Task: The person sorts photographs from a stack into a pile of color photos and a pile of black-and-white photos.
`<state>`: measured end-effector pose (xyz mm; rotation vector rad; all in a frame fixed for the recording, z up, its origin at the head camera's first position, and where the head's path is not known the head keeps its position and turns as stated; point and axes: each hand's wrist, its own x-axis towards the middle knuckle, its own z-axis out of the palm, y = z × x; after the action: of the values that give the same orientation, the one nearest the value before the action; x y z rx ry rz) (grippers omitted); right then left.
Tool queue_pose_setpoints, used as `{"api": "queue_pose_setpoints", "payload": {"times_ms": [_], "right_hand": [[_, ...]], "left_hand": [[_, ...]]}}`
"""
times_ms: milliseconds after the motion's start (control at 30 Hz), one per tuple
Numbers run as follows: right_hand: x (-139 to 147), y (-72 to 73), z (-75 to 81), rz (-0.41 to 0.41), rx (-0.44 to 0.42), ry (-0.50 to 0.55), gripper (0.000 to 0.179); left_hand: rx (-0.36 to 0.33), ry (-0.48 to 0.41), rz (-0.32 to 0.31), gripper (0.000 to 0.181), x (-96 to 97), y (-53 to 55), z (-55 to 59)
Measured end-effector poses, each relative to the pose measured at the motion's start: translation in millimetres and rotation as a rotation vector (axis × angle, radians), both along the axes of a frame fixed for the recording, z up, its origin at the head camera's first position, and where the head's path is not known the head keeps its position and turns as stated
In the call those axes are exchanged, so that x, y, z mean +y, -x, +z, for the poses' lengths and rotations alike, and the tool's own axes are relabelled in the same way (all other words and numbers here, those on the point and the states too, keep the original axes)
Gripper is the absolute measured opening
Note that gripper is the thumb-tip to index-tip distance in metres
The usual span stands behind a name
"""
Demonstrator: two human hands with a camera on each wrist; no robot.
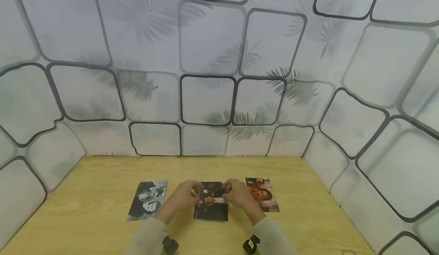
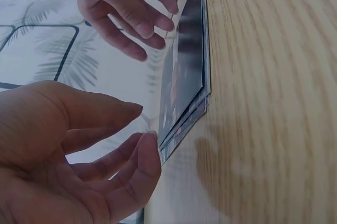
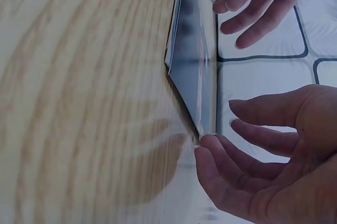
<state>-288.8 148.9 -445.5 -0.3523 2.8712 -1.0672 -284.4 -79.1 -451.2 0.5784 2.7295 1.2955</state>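
Observation:
A small stack of photo prints (image 1: 210, 211) lies on the table between both hands, its top picture dark with a few figures. At its left edge, my left hand (image 1: 186, 194) has its fingertips (image 2: 150, 147) right at the prints' border, thumb held apart. Mirroring it on the right edge, my right hand (image 1: 237, 194) puts its fingertips (image 3: 206, 147) at the side of the stack, its thumb also lifted away. The layers sit slightly uneven at the corner in the left wrist view. Neither hand pinches a print.
A black-and-white photo (image 1: 147, 200) lies flat left of the stack, partly behind the left forearm. On the right is a colour photo (image 1: 263, 196), overlapped by the right hand. Behind the wooden table (image 1: 103, 175) hangs a patterned curtain (image 1: 209, 98).

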Motion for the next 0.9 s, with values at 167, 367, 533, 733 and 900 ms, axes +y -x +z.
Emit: {"api": "queue_pose_setpoints", "payload": {"times_ms": [167, 367, 533, 733, 900], "right_hand": [[2.4, 2.0, -4.4, -0.025, 0.003, 0.023, 0.028], [1.1, 2.7, -10.1, -0.050, -0.029, 0.036, 0.032], [-1.5, 0.7, -10.8, -0.056, -0.020, 0.058, 0.033], [-1.6, -1.4, -11.8, -0.070, -0.026, 0.077, 0.033], [0.6, -1.1, -12.0, -0.106, -0.068, 0.102, 0.036]], "left_hand": [[0.002, -0.015, 0.000, 0.039, 1.9, 2.4, -2.2], [-0.008, 0.001, 0.021, 0.040, 2.3, 1.4, -2.3], [-0.005, 0.015, 0.042, 0.038, 2.4, 1.2, -4.0], [0.011, 0.038, 0.060, 0.038, 4.5, 0.8, -5.2], [0.014, 0.024, 0.041, 0.038, 7.3, 0.0, -5.1]]}}
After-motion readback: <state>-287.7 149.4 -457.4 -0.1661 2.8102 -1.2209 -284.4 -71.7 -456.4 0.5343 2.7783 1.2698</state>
